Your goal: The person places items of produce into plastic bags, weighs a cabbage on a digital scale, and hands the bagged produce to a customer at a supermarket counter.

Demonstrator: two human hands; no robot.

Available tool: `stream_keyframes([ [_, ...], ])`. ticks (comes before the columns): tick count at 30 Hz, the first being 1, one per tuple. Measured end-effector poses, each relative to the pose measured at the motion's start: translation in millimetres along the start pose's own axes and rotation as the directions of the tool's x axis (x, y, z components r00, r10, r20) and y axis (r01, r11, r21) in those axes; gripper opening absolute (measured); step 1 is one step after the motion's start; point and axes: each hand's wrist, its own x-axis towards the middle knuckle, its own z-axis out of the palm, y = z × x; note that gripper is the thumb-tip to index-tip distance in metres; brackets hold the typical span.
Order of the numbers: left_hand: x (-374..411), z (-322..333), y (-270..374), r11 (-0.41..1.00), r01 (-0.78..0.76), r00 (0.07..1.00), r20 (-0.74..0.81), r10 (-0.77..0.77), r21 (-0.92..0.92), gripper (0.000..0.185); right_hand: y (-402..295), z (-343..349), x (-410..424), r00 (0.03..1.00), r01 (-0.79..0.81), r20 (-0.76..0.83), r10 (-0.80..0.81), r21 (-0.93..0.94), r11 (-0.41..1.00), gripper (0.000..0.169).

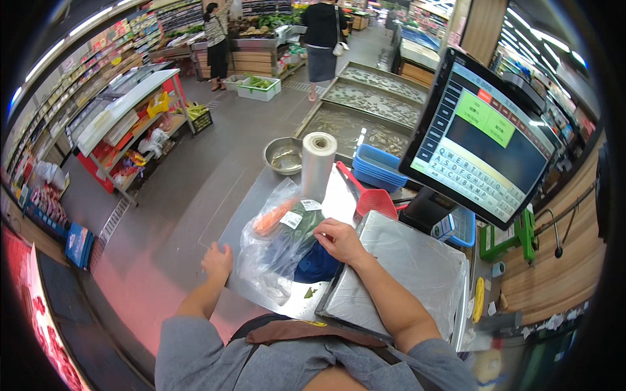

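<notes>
On the steel counter (249, 200) lies a clear plastic bag (264, 256) with orange produce (274, 217), perhaps carrots, inside. Beside it is a bundle of dark leafy greens (308, 212); white printed labels (292, 220) stick to the plastic. My right hand (340, 239) is over the right side of the greens, thumb and fingertips pinched together; whether a small scrap is between them is unclear. A dark blue cloth (318, 264) is partly under that hand. My left hand (216, 261) hangs empty at the counter's left edge, thumb apart from loosely bent fingers.
A plastic-wrapped scale platform (406, 273) stands right, below a touchscreen (481, 132). Ahead are a plastic bag roll (319, 166), a metal bowl (283, 156), a red scoop (374, 200) and blue baskets (379, 166). Seafood tanks (362, 122) lie beyond, with two people farther off.
</notes>
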Motion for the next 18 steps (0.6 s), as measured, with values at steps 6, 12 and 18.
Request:
stream_keyframes([
  [6, -1.2, -9.2, 10.4, 1.000, 0.031, 0.999, 0.026, -0.031, 0.002, 0.045, -0.6, -0.8, -1.0, 0.996, -0.073, 0.043, 0.073, 0.013, 0.997, 0.008],
  [12, 0.1, -3.3, 4.7, 1.000, 0.028, 1.000, 0.006, -0.028, 0.004, 0.046, 0.2, -0.3, 1.4, 0.994, -0.086, 0.072, 0.084, 0.025, 0.996, 0.008],
  [18, 1.8, 0.6, 3.4, 0.999, 0.020, 1.000, -0.005, -0.020, 0.037, 0.046, -0.9, -1.8, 2.2, 0.989, -0.108, 0.107, 0.106, 0.012, 0.994, 0.007],
])
